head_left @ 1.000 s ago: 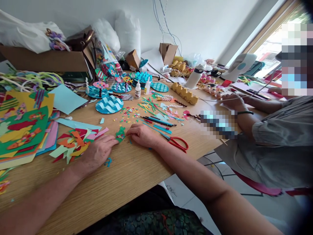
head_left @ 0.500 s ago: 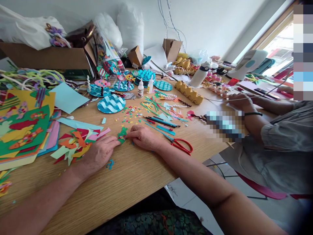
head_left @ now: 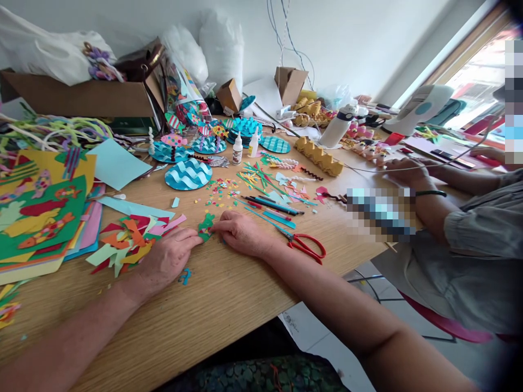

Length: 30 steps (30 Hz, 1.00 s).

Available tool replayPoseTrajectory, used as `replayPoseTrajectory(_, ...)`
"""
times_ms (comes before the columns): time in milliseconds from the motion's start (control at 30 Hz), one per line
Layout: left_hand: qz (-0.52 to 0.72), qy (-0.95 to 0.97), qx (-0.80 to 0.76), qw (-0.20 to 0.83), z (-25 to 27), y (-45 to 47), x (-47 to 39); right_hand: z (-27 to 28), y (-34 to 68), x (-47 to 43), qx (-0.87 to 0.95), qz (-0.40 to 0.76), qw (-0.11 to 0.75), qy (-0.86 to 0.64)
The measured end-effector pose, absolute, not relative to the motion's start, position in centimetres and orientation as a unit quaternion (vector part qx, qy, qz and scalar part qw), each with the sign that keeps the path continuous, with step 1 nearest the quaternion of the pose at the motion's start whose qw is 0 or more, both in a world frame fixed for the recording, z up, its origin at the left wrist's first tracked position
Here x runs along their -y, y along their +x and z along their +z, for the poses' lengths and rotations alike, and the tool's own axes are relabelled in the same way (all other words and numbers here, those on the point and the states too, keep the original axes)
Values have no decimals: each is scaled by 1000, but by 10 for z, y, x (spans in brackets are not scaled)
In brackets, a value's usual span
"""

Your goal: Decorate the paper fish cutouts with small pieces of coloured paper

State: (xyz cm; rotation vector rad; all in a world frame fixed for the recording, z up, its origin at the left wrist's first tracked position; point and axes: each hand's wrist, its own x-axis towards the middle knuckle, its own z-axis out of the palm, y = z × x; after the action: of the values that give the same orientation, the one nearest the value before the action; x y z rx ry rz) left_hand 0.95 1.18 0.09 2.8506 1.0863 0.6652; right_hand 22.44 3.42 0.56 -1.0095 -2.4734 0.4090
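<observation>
A green paper cut-out (head_left: 206, 224), fish-like in outline and dotted with small coloured pieces, lay on the wooden worktop (head_left: 232, 294) between the person's two hands. The left hand (head_left: 168, 257) rested low, its fingers together and their tips at the cut-out's left edge. The right hand (head_left: 239, 232) was curled, with its fingertips at the opposite edge. Whether the grip of either hand pinched the paper or only pressed on it, I could not make out.

A small blue paper scrap (head_left: 185, 276) lay just beside the left hand, on the near side. Left of that hand spread a heap of coloured paper strips (head_left: 126, 242), and farther left a green sheet (head_left: 49, 215) with paper fish on it topped a stack.

Red-handled scissors (head_left: 309, 247) lay near the right forearm. Beyond the right hand were dark pencils (head_left: 274, 204) and a scatter of paper dots (head_left: 223, 191). Farther back lay a blue disc (head_left: 188, 174) with pale wavy strips, while two small glue bottles (head_left: 237, 149) stood upright side by side. A yellow egg-carton strip (head_left: 318, 156) lay in front of a tilted white bottle (head_left: 338, 126).

At the right, a co-worker's grey sleeve (head_left: 474, 223) and forearm (head_left: 435, 209) reached over the worktop.
</observation>
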Motion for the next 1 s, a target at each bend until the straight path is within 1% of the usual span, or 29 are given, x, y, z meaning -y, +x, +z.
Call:
replayPoseTrajectory(200, 214, 916, -339, -12, 5, 11, -11, 5, 224, -34, 893, 142, 222, -365)
replayPoseTrajectory(400, 215, 915, -341, -7, 4, 11, -11, 5, 223, -34, 888, 127, 233, -375)
replayPoseTrajectory(467, 223, 909, -353, 15, 4, 10, -11, 7, 223, -34, 873, 132, 258, -393)
replayPoseTrajectory(567, 263, 870, -408, 82, 8, 7, -12, 12, 223, -32, 843, 142, 302, -422)
replayPoseTrajectory(667, 334, 794, -481, 162, 11, 4, -13, 16, 225, -31, 833, 149, 320, -427)
replayPoseTrajectory(733, 365, 759, -501, 201, 14, 2, -12, 15, 226, -33, 831, 155, 326, -422)
replayPoseTrajectory(867, 391, 746, -495, 214, 17, 1, -10, 16, 228, -35, 833, 150, 353, -399)
replayPoseTrajectory(1000, 405, 744, -484, 218, 20, 3, -10, 49, 222, -5, 845, 149, 375, -352)
